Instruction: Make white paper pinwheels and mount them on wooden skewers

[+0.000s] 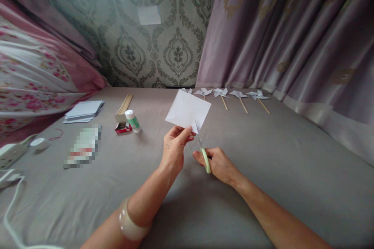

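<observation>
A square sheet of white paper is held up in front of me, turned with one corner toward me. My left hand pinches its lower edge between thumb and fingers. In my right hand is a pair of scissors with pale green handles. Their blades reach the paper's near corner, and one blade shows over the sheet. Behind the paper, several white paper pinwheels on wooden sticks lie in a row; the leftmost is partly hidden by the sheet.
On the left lie a stack of white paper, wooden sticks, a small open red box, a white-and-green glue stick and a blurred packet. A power strip and white cable lie at the left edge. Curtains hang right.
</observation>
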`<state>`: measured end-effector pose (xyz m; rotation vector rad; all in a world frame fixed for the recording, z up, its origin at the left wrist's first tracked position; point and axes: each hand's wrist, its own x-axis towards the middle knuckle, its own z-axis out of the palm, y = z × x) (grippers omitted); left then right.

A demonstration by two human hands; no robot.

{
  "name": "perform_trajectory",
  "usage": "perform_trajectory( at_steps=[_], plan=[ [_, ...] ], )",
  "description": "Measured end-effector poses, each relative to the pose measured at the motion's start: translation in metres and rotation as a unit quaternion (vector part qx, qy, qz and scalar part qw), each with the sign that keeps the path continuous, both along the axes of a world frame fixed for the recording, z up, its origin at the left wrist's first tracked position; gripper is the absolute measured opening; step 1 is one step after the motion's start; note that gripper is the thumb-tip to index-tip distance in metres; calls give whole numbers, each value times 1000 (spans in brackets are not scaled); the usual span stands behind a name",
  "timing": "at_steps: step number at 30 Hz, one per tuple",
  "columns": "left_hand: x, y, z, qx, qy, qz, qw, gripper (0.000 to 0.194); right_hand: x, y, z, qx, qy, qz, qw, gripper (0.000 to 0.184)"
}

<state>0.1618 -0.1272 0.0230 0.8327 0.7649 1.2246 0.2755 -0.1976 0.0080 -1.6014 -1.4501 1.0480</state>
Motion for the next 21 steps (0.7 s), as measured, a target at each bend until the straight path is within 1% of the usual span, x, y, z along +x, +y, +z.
perform_trajectory(
  at_steps=[10,14,17,21],
  plan=[
    [0,1,0,-1,-4,-3,1000,21,-1,0,-2,1,4,-19,1000,53],
    [-1,0,-1,0,0,-7,1000,20,-2,1,-1,-4,17,-16,1000,53],
    [0,-2,-2,3,1,-20,1000,19,-2,1,0,6,32,-20,999,52],
    [3,-5,-3,-2,3,-31,1000,20,0,1,1,27,30,-32,999,52]
  ],
)
